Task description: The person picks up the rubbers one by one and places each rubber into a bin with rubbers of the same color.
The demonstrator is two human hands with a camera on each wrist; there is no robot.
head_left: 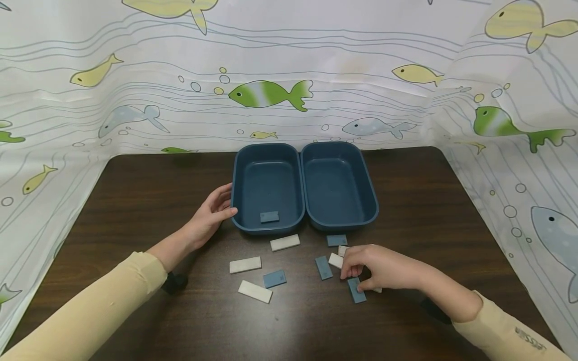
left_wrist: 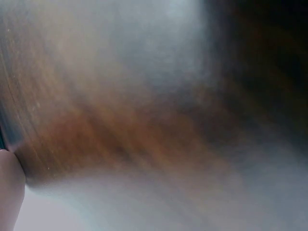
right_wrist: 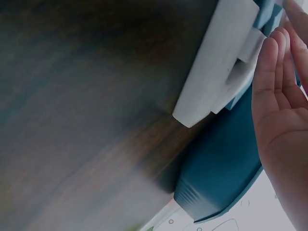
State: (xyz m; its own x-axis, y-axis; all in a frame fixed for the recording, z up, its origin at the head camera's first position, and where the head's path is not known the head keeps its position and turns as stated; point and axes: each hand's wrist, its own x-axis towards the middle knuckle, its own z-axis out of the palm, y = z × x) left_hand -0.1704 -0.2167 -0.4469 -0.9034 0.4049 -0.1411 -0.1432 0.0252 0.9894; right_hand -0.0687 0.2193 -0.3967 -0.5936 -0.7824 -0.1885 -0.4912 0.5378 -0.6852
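In the head view my right hand (head_left: 379, 268) reaches down to a blue rectangular tile (head_left: 357, 292), its thumb and fingertips pinching the upper part. White tiles (head_left: 336, 260) lie partly hidden under this hand; the right wrist view shows a white tile (right_wrist: 219, 62) close up, beside the hand (right_wrist: 279, 106). My left hand (head_left: 205, 220) rests against the outer left side of the left blue bin (head_left: 235, 175), thumb at the rim. One blue tile (head_left: 269, 216) lies inside that bin. Only the thumb (left_wrist: 10, 187) shows in the blurred left wrist view.
A second blue bin (head_left: 372, 198) stands right beside the first. In front of them, white tiles (head_left: 245, 264) and blue tiles (head_left: 274, 278) lie scattered on the dark wooden table (head_left: 203, 321). A fish-printed curtain (head_left: 271, 120) hangs behind and at both sides.
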